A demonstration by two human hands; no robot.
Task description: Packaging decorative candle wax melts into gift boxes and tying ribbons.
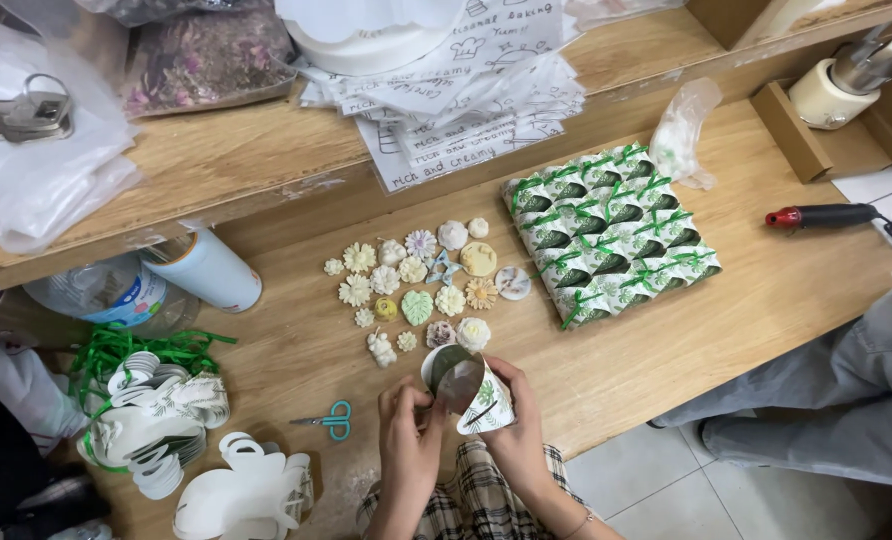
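Both my hands hold a small paper cone (469, 388) printed with green leaves, its open mouth turned up and to the left. My left hand (407, 432) pinches the cone's left edge. My right hand (517, 420) wraps around its right side. Just beyond the cone, a cluster of small moulded flower and leaf shapes (421, 290) in cream, green and pale tones lies on the wooden table (766, 300). Small teal-handled scissors (332, 420) lie to the left of my left hand.
Several finished leaf-print packets tied with green ribbon (611, 235) lie in rows at right. Flat die-cut paper blanks (156, 420) and green ribbon pile at left, beside a bottle (211, 270). A black tool with red tip (816, 216), printed sheets (456, 100), keys (26, 115), another person's leg (826, 400).
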